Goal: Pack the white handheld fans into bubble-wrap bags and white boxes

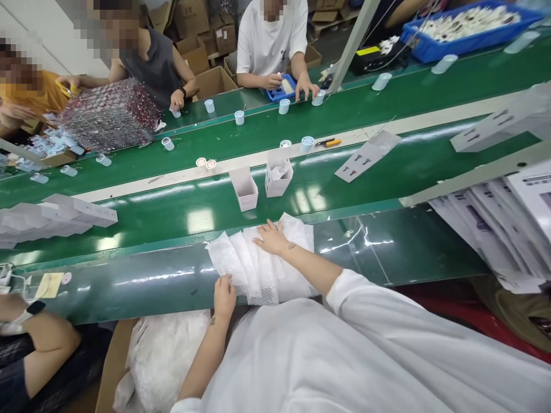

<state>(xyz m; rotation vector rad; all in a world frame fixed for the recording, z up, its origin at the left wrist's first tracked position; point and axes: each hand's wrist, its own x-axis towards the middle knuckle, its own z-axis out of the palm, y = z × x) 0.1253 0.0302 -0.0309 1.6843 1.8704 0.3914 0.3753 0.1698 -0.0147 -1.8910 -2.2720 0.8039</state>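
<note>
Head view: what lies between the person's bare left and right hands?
Overlapping white, translucent bubble-wrap pieces lie between the left hand and right hand in the head view.

A white wall (49, 26) is seen at the far left. Brown boxes (190, 23) are piled at the far side. Bright light (200, 221) is thrown back by the green belt (163, 198) and the near counter (142, 289).

Thin white plastic sheets (262, 269), bubble-textured and faintly sheened, lie on a smooth, glossy dark-green surface (150, 289). The green belt (163, 209) is smooth and reflective; 2 open cartons (248, 202) are smooth white paperboard. The large blue tray (469, 49) is plastic, the brown box (112, 361) matt cardboard, the sleeve (365, 301) soft, matt white cloth.
</note>
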